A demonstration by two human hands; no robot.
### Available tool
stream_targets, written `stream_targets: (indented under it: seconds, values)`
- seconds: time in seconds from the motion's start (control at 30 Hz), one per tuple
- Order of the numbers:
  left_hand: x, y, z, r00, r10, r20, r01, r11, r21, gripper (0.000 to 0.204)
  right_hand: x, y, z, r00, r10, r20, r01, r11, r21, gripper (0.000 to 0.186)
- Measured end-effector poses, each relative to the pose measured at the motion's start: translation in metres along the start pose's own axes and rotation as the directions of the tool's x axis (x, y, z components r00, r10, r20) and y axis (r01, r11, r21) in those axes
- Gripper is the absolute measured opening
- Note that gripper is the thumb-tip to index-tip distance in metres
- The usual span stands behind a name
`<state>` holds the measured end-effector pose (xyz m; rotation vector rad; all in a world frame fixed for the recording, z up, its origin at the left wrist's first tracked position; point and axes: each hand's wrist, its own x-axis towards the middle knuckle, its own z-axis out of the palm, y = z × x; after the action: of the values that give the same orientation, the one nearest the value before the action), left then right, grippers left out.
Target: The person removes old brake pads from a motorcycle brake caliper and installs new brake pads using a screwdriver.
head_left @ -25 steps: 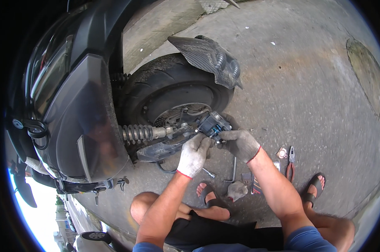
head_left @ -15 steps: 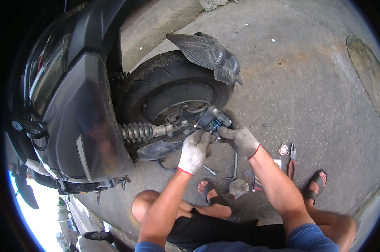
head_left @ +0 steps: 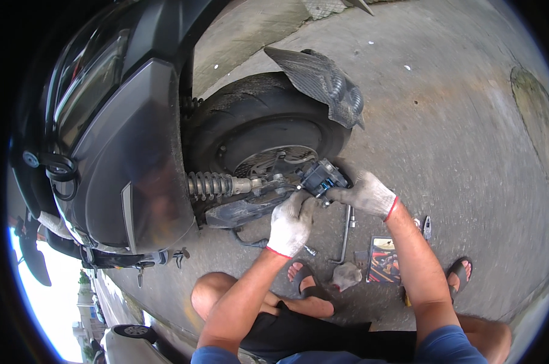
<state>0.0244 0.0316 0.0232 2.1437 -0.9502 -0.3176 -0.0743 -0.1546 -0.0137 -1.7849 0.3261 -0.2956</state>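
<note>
– Left of the fingers, what's there?
– Shock spring (head_left: pixel 210 185), then slotted brake disc (head_left: pixel 256 165) in the wheel (head_left: pixel 241 115), up-left of the fingertips.
– Left hand (head_left: pixel 290 223)?
– Gloved, fingers bunched at the near edge of the brake caliper (head_left: pixel 318 176). Can't tell if they pinch it or some small part.
– Caliper position?
– Between both hands' fingers, just beside the disc, blue piece (head_left: pixel 327 184) showing. L-shaped wrench (head_left: pixel 345 239) on the ground below.
– Right hand (head_left: pixel 369 193)?
– Gripping the caliper: thumb on the near side, other fingers mostly hidden. Pliers (head_left: pixel 428 228) farther right, unheld.
– Step?
– Looks like barehanded fiddling with the caliper, gloves only, no tool.
– Next move calls for?
– Steady right grip, left fingertips free to work that edge.
</note>
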Motion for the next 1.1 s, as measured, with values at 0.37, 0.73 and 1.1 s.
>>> stream_targets:
  seconds: [0.37, 0.73, 1.1]
  values:
    - [-0.003, -0.011, 0.002, 0.992, 0.123, -0.032, -0.121, 0.991, 0.053, 0.016, 0.005, -0.003, 0.004, 1.0, -0.011, 0.023, 0.01, 1.0, 0.018, 0.073]
    - [-0.002, -0.007, 0.002, 0.998, 0.066, -0.001, -0.066, 0.997, 0.029, 0.023, 0.009, 0.015, -0.002, 0.992, 0.038, 0.118, -0.065, 0.971, 0.23, 0.077]
    - [-0.002, -0.005, 0.001, 0.999, 0.025, 0.021, -0.025, 1.0, 0.0, 0.024, 0.006, 0.016, 0.0, 0.987, 0.076, 0.144, -0.125, 0.921, 0.37, 0.076]
